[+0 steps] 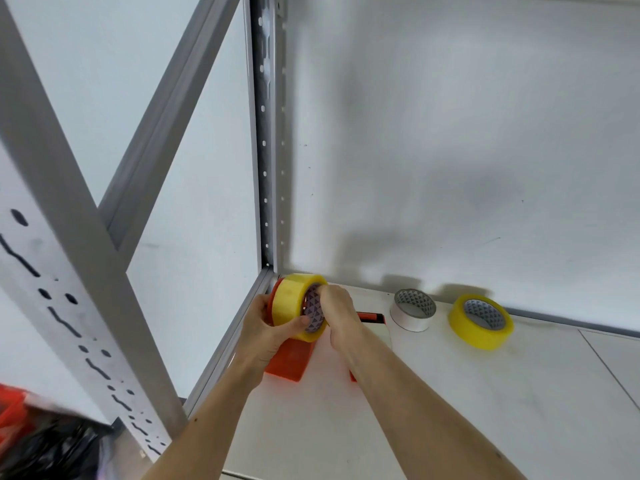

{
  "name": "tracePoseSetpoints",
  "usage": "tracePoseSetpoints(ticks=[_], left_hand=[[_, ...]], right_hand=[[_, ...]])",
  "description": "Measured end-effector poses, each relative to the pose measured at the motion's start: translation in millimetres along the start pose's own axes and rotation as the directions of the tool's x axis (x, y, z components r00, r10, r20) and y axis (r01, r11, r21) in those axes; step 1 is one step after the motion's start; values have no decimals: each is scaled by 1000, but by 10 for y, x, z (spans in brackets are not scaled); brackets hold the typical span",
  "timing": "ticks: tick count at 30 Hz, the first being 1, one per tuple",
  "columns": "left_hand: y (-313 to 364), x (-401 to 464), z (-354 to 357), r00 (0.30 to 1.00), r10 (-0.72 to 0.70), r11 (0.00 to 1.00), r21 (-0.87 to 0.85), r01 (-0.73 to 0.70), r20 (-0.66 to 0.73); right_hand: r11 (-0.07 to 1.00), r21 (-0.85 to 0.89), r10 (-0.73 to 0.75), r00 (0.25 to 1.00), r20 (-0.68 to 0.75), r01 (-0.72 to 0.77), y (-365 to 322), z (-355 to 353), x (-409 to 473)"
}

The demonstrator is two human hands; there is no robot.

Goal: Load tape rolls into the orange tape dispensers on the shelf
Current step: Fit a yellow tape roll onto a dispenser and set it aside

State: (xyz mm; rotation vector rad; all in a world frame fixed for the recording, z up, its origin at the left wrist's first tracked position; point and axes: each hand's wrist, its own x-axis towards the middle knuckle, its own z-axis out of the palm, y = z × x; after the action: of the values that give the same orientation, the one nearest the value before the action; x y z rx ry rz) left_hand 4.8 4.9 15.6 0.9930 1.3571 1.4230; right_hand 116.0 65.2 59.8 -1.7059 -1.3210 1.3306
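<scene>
At shelf corner | you are pressing yellow tape roll (298,308) onto orange dispenser (290,362); left hand (265,329) clamping rim, right hand (337,311) fingers pinching core | light, stiff, slick; grip rim edges

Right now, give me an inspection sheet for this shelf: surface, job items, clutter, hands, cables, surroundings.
Surface: white shelf board, mostly bare, a seam at the right.
Job's things: yellow tape roll held upright against the orange dispenser in the left corner; white tape roll and second yellow roll lying flat near the back wall; another orange part behind the right wrist, mostly hidden.
Clutter: nothing seen on the shelf.
Hands: left hand grips the roll and dispenser; right hand has fingers at the roll's core.
Cables: nothing seen.
Surroundings: grey shelf frame, white wall, black bag lower left.
</scene>
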Motion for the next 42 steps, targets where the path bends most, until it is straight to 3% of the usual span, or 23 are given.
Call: tracePoseSetpoints(ticks=[7, 11, 15, 17, 21, 25, 29, 34, 39, 42], left_hand=[[54, -38, -13, 999, 39, 997, 72, -39, 9], [53, -44, 8, 999, 40, 999, 18, -40, 18], [10, -48, 19, 999, 37, 999, 6, -37, 39], [-8, -43, 18, 997, 54, 998, 13, -55, 60], [-9, -46, 28, 992, 66, 995, 69, -74, 109], [-11, -39, 5, 996, 57, 997, 38, -60, 62], [29, -66, -49, 995, 76, 994, 73, -80, 69], [70, -134, -52, 995, 91, 995, 26, -92, 37], [71, -100, -24, 991, 97, 993, 70, -91, -88], [9, -70, -83, 993, 104, 988, 120, -97, -51]], right_hand=[[982, 179, 56, 998, 28, -60, -116, -215, -6], [977, 159, 118, 984, 135, -139, -128, -238, -18], [921, 282, 192, 942, 275, -269, -58, -244, -13], [921, 286, 171, 934, 313, -264, -59, -185, -31], [967, 205, 100, 968, 231, -149, -45, -19, 26], [997, -37, 77, 981, 180, -72, -113, -84, -7], [991, -122, 60, 993, 105, -47, -79, -181, 161], [984, -153, 105, 988, 112, -87, -128, -189, 214], [968, -236, 115, 988, 98, -89, -96, -157, 304], [942, -332, 79, 995, 68, -52, -34, -176, 317]])
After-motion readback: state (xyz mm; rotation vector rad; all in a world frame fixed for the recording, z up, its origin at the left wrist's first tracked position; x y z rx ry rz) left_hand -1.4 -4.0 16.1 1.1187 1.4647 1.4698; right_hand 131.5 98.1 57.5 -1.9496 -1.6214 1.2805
